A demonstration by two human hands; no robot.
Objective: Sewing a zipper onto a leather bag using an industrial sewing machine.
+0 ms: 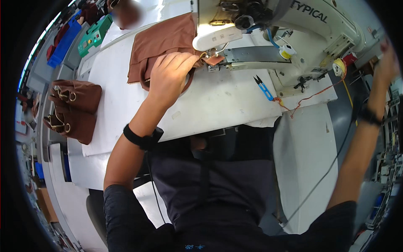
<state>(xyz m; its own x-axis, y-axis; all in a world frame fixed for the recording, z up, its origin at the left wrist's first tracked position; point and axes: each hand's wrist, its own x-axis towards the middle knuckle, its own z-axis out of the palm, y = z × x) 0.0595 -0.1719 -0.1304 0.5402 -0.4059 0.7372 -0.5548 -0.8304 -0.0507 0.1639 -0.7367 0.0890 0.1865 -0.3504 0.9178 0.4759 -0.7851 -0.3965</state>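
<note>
From the head view, my left hand (170, 77) lies flat, palm down, fingers spread and pressing on the brown fabric piece (161, 42), not gripping it, only holding it to the white table (218, 105). The fabric lies ahead of that hand and a little to its left, its long axis running away from me toward the far table edge, while its near corner reaches right, under my fingertips, to the presser foot (214, 56) of the sewing machine (294, 29). My left hand is by far the nearer one; it touches the cloth, and the needle area sits just beside its fingertips. My right hand (388, 63) is raised well off to the right, beyond the machine's end, blurred at the rim, so I cannot tell whether it is loose or closed on something. The cloth looks soft, matte and folded, with a darker curved edge under my palm. The machine is hard, cream-coloured, with a steel plate. Blue-handled thread snips (263, 88) lie on the table right of the needle, tied to an orange cord. A stack of finished brown pouches (73, 111) with cords and metal rings rests far left.
</note>
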